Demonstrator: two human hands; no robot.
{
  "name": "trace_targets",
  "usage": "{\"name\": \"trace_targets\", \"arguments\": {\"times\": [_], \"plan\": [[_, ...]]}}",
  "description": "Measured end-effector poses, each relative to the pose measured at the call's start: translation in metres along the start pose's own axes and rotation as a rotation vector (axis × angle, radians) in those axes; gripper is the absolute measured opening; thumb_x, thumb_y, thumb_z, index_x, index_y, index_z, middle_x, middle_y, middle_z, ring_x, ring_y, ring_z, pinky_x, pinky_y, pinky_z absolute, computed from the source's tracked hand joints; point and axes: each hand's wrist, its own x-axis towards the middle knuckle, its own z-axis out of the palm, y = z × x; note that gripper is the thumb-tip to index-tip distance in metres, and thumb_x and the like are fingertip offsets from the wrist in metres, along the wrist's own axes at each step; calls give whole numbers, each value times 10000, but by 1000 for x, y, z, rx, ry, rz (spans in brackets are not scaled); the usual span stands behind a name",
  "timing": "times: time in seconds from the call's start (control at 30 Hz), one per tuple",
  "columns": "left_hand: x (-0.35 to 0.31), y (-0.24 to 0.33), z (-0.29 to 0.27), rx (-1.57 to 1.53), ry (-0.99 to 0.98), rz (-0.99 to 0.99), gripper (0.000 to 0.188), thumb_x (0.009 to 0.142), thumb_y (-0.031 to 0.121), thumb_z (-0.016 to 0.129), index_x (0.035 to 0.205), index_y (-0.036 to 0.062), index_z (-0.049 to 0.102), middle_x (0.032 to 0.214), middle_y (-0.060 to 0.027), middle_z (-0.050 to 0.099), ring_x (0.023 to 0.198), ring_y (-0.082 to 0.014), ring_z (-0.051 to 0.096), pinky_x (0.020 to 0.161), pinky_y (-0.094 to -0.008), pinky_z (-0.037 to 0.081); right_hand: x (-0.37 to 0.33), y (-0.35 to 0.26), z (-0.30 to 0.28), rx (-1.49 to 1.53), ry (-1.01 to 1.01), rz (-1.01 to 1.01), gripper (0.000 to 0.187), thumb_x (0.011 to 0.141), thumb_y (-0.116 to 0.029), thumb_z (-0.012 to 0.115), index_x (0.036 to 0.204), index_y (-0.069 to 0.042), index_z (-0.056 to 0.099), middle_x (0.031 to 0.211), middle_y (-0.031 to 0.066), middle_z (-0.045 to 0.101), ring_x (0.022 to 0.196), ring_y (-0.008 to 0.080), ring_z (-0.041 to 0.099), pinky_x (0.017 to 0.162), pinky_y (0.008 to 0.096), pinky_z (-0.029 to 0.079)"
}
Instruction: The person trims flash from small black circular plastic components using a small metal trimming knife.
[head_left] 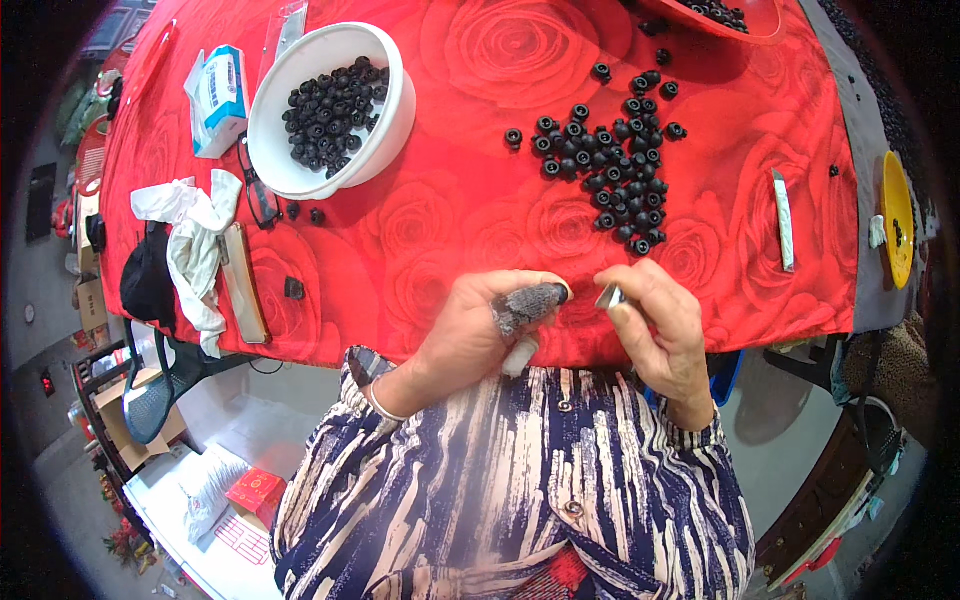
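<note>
My left hand (455, 335) is closed near the table's front edge, a dark grey worn cover (525, 308) over one digit and a white wrap (520, 356) below it. At its fingertips it pinches a small round black part (562, 293), mostly hidden. Just to the right, my right hand (660, 325) is closed on a small shiny metal blade (610, 296), apart from the black part. Beyond the hands lies a loose group of round black parts with ringed openings (625, 185). A white bowl (400, 110) at the far left holds many more.
A red bowl (765, 32) with black pieces sits at the far right. On the red cloth (440, 230) lie a pale slim bar (783, 220), a tissue pack (218, 100), glasses (260, 190) and a white cloth (195, 250). A yellow dish (897, 220) stands off the right edge.
</note>
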Motion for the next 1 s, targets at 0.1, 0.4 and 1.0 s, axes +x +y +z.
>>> {"name": "trace_targets", "arguments": {"times": [0.1,0.4,1.0], "plan": [[-1,-4,2,70,-2,-13,188,910,131,558,1027,3,628,794,-35,598,536,-71,525,412,-203,384,1,6,5,-9,22,-7,178,797,-6,604,972,24,583,728,122,528,640,262,530,582,342,426],[-4,-4,5,79,-39,-34,205,935,146,516,1035,1,621,719,-14,532,460,-70,465,378,-210,345,4,6,7,29,-99,26,149,804,-35,598,944,14,592,734,134,544,683,286,556,604,360,435],[0,-6,5,97,-21,-53,197,933,146,524,1015,5,634,686,-3,532,433,-60,447,364,-209,313,3,14,6,57,-146,25,151,791,-34,591,937,9,594,727,128,545,683,285,557,608,359,434]]}}
